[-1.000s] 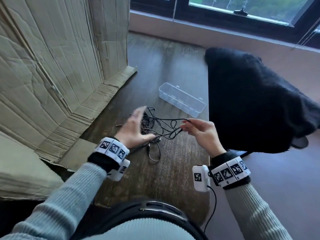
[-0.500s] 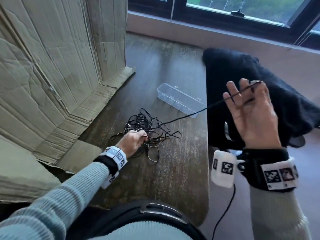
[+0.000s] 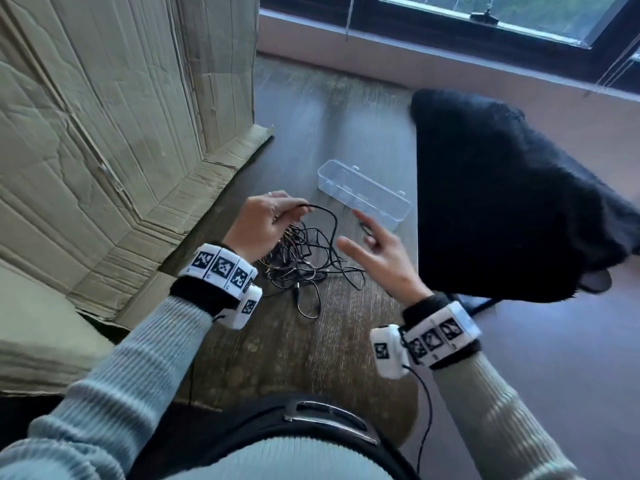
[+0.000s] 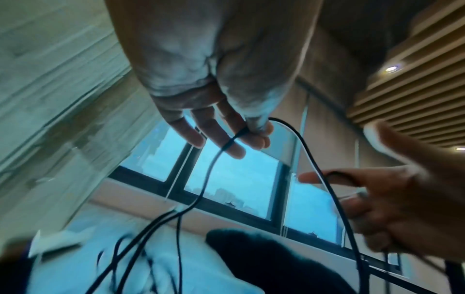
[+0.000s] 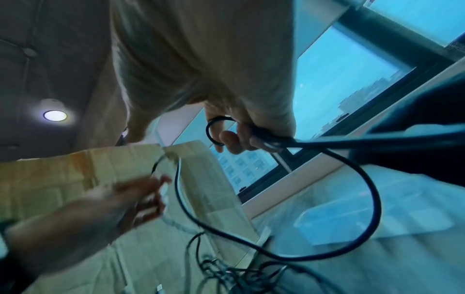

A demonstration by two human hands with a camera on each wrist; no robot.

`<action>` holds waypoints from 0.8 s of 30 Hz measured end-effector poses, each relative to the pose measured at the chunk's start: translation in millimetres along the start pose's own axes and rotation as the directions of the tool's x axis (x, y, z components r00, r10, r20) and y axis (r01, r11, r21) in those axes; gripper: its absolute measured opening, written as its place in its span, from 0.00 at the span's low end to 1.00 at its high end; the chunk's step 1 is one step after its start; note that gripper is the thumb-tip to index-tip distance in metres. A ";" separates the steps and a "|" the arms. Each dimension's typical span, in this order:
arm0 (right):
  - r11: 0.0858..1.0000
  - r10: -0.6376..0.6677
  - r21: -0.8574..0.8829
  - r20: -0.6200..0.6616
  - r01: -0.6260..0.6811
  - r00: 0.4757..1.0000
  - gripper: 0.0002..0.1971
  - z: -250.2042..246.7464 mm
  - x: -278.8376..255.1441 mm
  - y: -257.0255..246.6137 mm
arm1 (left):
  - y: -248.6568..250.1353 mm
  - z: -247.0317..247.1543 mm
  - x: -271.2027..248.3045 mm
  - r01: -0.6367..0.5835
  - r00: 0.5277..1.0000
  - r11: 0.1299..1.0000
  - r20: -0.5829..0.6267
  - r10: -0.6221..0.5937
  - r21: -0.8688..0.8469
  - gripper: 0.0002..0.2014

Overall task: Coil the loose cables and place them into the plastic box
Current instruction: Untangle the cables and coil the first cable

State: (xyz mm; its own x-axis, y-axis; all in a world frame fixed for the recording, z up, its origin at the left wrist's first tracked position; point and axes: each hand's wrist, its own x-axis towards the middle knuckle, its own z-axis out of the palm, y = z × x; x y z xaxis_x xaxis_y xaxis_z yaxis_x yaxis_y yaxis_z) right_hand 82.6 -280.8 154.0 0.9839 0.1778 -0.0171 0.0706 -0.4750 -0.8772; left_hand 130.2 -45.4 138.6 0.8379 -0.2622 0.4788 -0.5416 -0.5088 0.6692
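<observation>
The left hand [image 3: 265,225] pinches a black cable [image 3: 323,216] between thumb and fingertips, a narrow grip, raised just above the tangled pile of cables [image 3: 301,263] on the dark wooden surface [image 3: 311,133]. The right hand [image 3: 381,258] has its index finger and thumb stretched out, while its lower fingers curl round the same cable, which loops from one hand to the other [image 5: 352,199]. The clear plastic box [image 3: 363,194] stands open on the surface just beyond the right hand, far right of the pile, beside a black fabric [image 3: 512,188]. Creased cardboard [image 3: 104,133] stands along the left.
</observation>
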 end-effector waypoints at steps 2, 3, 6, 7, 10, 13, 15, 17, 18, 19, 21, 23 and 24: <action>0.999 -0.023 -0.044 0.013 0.024 1.000 0.24 22.4 14.0 -6.8 | 9.8 3.0 8.8 -0.071 0.998 0.997 0.003 0.071 0.028 0.10; 0.998 -0.036 -0.047 -0.012 0.035 0.999 0.16 29.2 19.3 -12.7 | 10.5 4.7 10.7 -0.071 0.997 0.997 -0.003 0.071 0.039 0.09; 0.994 -0.093 0.044 -0.075 0.097 0.993 0.13 33.9 31.9 -22.7 | 0.9 10.3 3.3 -0.003 1.000 0.999 -0.016 0.004 0.049 0.08; 0.983 -0.112 0.132 -0.109 0.126 0.988 0.15 31.4 33.6 -27.8 | -5.1 14.5 -2.9 0.014 1.000 0.999 0.000 -0.014 0.042 0.08; 0.864 -0.015 0.485 -0.244 0.135 0.970 0.16 15.1 36.5 -47.3 | -27.5 34.4 -28.2 0.119 0.988 0.989 0.089 -0.126 0.083 0.07; 0.651 0.092 0.746 -0.259 0.139 0.962 0.16 -6.8 34.0 -58.7 | -56.5 55.0 -57.4 0.258 0.935 0.948 0.200 -0.294 0.184 0.09; 0.569 0.139 0.809 -0.274 0.149 0.952 0.17 -18.6 30.7 -57.7 | -67.1 64.4 -69.6 0.290 0.896 0.930 0.276 -0.347 0.226 0.10; 0.468 0.225 0.869 -0.292 0.160 0.930 0.18 -26.3 27.2 -50.5 | -70.2 69.3 -72.6 0.295 0.880 0.920 0.302 -0.367 0.258 0.11; 0.391 0.265 0.903 -0.295 0.177 0.918 0.18 -29.4 25.8 -47.1 | -71.5 70.5 -70.9 0.289 0.883 0.914 0.289 -0.369 0.284 0.10; 0.337 0.291 0.920 -0.306 0.202 0.906 0.19 -33.9 24.6 -43.4 | -72.5 70.8 -68.1 0.277 0.893 0.910 0.267 -0.363 0.309 0.10; 0.326 0.310 0.908 -0.365 0.262 0.878 0.20 -47.7 22.0 -40.4 | -78.1 71.4 -62.7 0.273 0.902 0.892 0.227 -0.368 0.362 0.11; 0.349 0.269 0.871 -0.448 0.347 0.853 0.19 -67.3 20.5 -40.0 | -90.0 72.3 -61.9 0.292 0.881 0.846 0.220 -0.420 0.446 0.12; 0.358 0.236 0.846 -0.491 0.394 0.839 0.19 -77.1 20.0 -40.5 | -97.6 71.9 -63.3 0.305 0.864 0.818 0.221 -0.453 0.487 0.12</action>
State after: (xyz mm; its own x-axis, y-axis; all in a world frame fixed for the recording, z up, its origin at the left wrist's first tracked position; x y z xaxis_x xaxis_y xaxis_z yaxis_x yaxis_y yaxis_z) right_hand 112.0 -324.5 226.3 0.9225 -0.3859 0.0139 0.2742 0.6292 -0.7273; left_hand 134.9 -38.2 2.1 0.9841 -0.1769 -0.0151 -0.1546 -0.8956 0.4170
